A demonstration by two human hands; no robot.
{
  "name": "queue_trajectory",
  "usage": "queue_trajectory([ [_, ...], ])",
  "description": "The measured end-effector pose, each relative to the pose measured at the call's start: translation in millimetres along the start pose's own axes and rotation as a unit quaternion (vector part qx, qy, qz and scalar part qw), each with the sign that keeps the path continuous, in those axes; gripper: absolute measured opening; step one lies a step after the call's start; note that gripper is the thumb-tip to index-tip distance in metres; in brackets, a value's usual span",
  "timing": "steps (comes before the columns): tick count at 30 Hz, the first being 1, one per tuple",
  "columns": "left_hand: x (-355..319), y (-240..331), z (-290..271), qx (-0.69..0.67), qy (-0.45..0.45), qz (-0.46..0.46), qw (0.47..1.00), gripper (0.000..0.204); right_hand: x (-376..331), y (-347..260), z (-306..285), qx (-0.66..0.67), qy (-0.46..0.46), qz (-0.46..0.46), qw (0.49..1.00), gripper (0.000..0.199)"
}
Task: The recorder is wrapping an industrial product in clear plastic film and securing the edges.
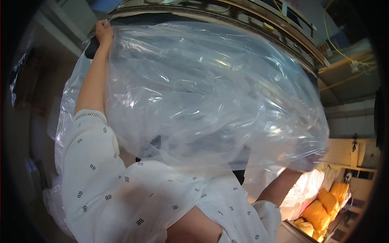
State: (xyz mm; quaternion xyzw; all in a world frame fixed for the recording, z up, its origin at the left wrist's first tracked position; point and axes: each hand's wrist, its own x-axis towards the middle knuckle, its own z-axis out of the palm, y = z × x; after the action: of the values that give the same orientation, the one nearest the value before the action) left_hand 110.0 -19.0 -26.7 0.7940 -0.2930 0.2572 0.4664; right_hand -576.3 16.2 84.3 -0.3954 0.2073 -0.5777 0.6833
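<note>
A large clear plastic sheet (194, 89) spreads before me in shiny folds and hangs down past the left side of my body. Up at the far left corner, my left hand (104, 32) is closed, pinching the sheet's edge with the arm stretched out. My right hand (306, 160) is at the near right side, behind or inside the film. Plastic and blur hide its fingers, so I cannot make out its grip. Dark material shows through the sheet in places.
A long machine bed or rail (259, 11) runs along the far edge, with a small yellow item (268, 26) on it. A yellow cable (330, 36) hangs at the far right. Orange-yellow bundles (322, 210) lie at the lower right beside wooden boards (344, 152).
</note>
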Motion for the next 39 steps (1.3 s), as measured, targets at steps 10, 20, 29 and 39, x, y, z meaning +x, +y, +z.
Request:
queue_trajectory([
  [10, 8, 10, 21, -0.009, -0.014, -0.02, 1.0, 0.018, -87, 64, -98, -0.645, -0.144, 0.039, 0.749, 0.041],
  [20, -12, 23, 27, 0.012, -0.084, 0.058, 0.995, 0.022, -118, -75, -342, 0.221, 0.286, -0.155, 0.919, 0.042],
  [29, 25, -14, 34, 0.13, -0.073, 0.073, 0.986, 0.024, -123, -37, -141, -0.558, 0.285, 0.145, 0.766, 0.027],
  [39, 15, 0, 26, 0.062, -0.06, 0.03, 0.996, 0.023, -64, 135, -26, -0.696, -0.11, 0.062, 0.707, 0.044],
])
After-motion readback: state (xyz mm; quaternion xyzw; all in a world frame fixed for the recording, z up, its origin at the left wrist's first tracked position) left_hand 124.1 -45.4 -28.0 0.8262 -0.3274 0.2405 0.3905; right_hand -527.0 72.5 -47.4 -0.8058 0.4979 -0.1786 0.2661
